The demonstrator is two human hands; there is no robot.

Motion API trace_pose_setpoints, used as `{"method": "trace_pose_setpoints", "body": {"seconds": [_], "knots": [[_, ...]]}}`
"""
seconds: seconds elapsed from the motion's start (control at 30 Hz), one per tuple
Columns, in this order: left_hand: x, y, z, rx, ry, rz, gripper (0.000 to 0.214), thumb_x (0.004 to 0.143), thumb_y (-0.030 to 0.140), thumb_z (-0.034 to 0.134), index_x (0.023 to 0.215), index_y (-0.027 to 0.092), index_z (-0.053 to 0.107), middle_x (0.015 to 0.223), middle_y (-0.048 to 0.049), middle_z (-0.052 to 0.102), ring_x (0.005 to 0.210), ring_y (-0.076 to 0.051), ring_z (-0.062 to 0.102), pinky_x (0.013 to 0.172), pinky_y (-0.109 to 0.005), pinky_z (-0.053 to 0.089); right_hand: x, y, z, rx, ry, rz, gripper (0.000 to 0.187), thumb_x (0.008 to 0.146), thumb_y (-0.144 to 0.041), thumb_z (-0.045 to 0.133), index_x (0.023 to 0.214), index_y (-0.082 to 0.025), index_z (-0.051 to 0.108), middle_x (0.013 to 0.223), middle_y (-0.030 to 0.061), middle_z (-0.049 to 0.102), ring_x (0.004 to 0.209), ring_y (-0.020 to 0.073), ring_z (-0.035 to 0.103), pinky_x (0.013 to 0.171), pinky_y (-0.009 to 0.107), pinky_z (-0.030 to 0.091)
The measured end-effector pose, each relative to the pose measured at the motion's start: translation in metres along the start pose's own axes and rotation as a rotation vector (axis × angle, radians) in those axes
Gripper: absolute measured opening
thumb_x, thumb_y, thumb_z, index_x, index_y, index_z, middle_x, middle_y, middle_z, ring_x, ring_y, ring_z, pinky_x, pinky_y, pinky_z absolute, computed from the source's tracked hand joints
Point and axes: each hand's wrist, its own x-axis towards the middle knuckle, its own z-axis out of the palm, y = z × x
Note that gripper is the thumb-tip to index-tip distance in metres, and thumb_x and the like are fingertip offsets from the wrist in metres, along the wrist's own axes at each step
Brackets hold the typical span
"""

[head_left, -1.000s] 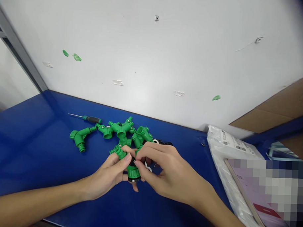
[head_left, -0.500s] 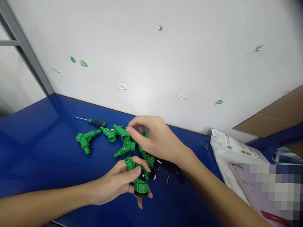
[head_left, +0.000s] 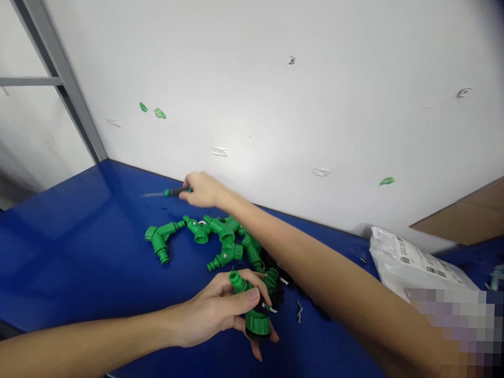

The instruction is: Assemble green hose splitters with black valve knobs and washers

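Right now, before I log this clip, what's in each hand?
Left hand gripping green hose connector. Right hand at screwdriver. Loose green fittings beneath right arm.

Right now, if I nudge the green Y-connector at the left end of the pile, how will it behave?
The Y-connector looks like molded plastic, so probably stiff and fairly light for its size. Its splayed arms should stop it rolling far, though it may pivot or tip. On the glossy blue bench it could slide easily.

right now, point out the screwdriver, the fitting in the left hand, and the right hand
screwdriver [head_left: 175, 192], head view, handle
fitting [head_left: 256, 323], head view, green body
right hand [head_left: 204, 190], head view, back of hand
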Motion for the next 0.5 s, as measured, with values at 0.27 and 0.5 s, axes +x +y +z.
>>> {"method": "trace_pose_setpoints", "body": {"seconds": [0.27,0.5], "knots": [[0.0,0.004,-0.001,-0.012,0.049,0.022,0.03,0.089,0.045,0.065,0.087,0.016,0.06,0.087,-0.0068,0.063,0.08,-0.024,0.073,0.057,-0.03,0.059,-0.185,0.05,-0.053,0.733,0.724,-0.048,0.023,0.095,-0.042,0.058,0.092,-0.022,0.067,0.067,0.0015,0.064,0.053,0.0148,0.061,0.047,0.028,0.048],[-0.002,0.01,0.003,0.022,0.081,0.007,0.026,0.093,0.043,0.059,0.091,0.017,0.058,0.09,-0.0068,0.063,0.086,-0.026,0.071,0.061,-0.032,0.058,-0.304,0.057,-0.001,0.664,0.938,0.302,0.016,0.081,-0.045,0.075,0.093,-0.034,0.077,0.06,0.0038,0.064,0.045,0.0202,0.058,0.041,0.034,0.046]]}}
